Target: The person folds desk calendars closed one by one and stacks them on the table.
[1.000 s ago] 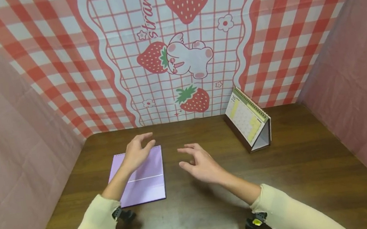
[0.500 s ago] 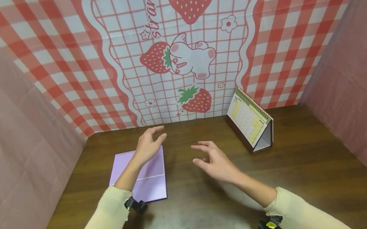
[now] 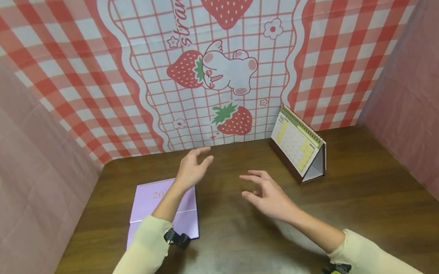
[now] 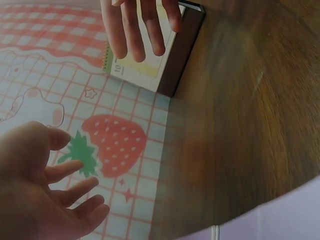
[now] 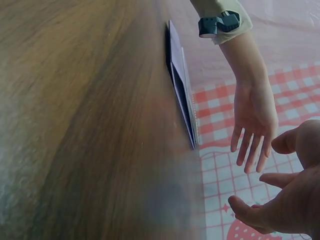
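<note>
A purple spiral-bound desk calendar (image 3: 150, 206) lies flat at the left of the table, gold digits on its cover. My left hand (image 3: 192, 169) hovers past its upper right corner, fingers loosely bent around nothing; the left forearm hides part of the calendar. In mid-air right of the table's middle is my right hand (image 3: 270, 196), fingers spread and holding nothing. A standing desk calendar (image 3: 296, 142), its page marked 10, is propped like a tent at the back right, apart from the right hand. Both hands show in the left wrist view, the left hand (image 4: 45, 185) nearer.
The brown wooden table (image 3: 370, 192) reaches back to a strawberry-print cloth (image 3: 212, 66). Pink cloth walls (image 3: 417, 67) stand along the left and right sides. Small dark cameras (image 3: 178, 238) are strapped at the wrists.
Both hands have moved to the right. The left hand has drifted off the purple calendar's cover, so more of the cover shows. Both calendars stay in place.
</note>
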